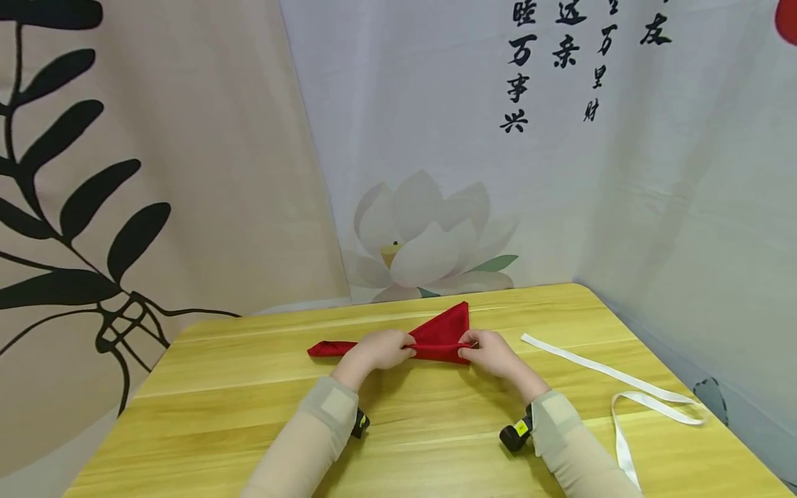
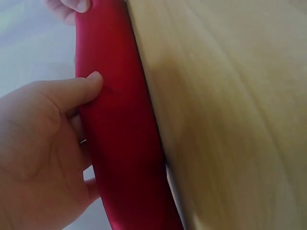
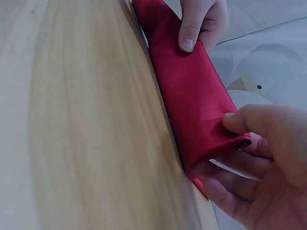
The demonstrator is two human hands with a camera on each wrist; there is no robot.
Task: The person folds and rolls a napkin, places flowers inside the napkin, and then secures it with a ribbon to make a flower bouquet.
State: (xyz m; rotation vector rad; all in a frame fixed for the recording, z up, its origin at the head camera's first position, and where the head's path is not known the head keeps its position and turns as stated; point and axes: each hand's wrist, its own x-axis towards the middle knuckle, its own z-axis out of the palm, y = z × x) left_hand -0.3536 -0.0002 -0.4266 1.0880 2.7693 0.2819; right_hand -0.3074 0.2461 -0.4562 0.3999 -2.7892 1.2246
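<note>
Pinching the folded band of a red cloth (image 1: 450, 324), the left hand (image 1: 385, 348) has its thumb on the upper surface and its fingers tucked behind the far edge, as I read it on the left wrist feed. The right hand (image 1: 490, 353) grips the same band at its right end; on the right wrist feed I see the thumb pressing on top and the fingers curled beneath, just beside a small coil at the band's open end. From my head view, the cloth lies toward the far side of the yellow wooden table (image 1: 236, 415), with a narrow tail running out left past the left hand and a flat triangular corner pointing away between the two hands. I think the band is several layers thick, but the wrist feeds are too soft for me to count them. To the right of the right hand, well apart from the cloth, I have a white ribbon (image 1: 579, 359) doubled back near the table's right edge. Behind the table I see a pale curtain (image 1: 243, 173) printed with a lotus (image 1: 429, 238) and black leaves (image 1: 138, 238).
</note>
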